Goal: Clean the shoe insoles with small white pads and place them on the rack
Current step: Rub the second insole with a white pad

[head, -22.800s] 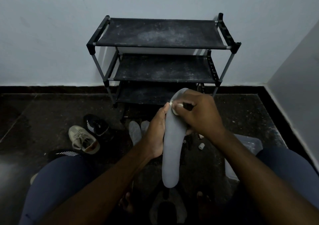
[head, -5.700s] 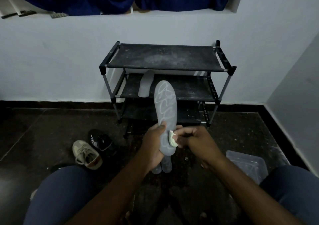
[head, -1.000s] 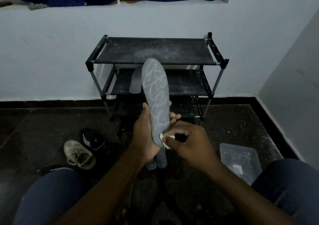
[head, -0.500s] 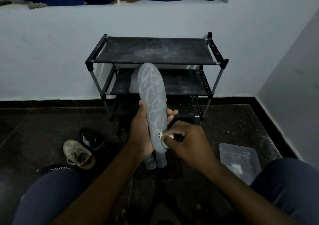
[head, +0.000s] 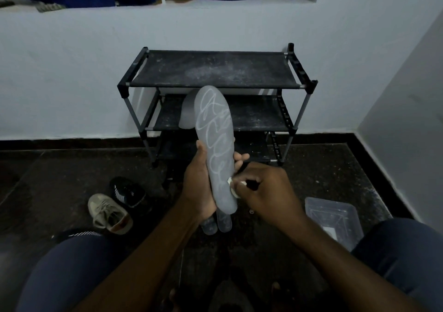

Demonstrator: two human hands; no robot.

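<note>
Your left hand (head: 200, 187) grips the grey insole (head: 214, 141) round its lower half, thumb on the left edge, fingertips showing past the right edge. The insole stands upright between your hands, toe up, off the floor, with white scribbled lines on the face turned to you. Your right hand (head: 266, 189) pinches a small white pad (head: 230, 181) and presses it on the insole's right edge near the heel.

Beyond both hands a black three-shelf rack (head: 215, 72) stands against the wall. A second insole (head: 188, 112) lies on its middle shelf, partly hidden behind the held insole's toe.

Just below your left hand two more insoles (head: 224, 224) lie side by side on the floor, mostly covered by the hand and the held heel.

Left of your left hand: a beige shoe (head: 107, 213) and a black shoe (head: 128, 192) on the floor, close together; can't tell if they touch.

Right of your right hand: a clear plastic box (head: 333, 218) on the floor, by your right knee.
</note>
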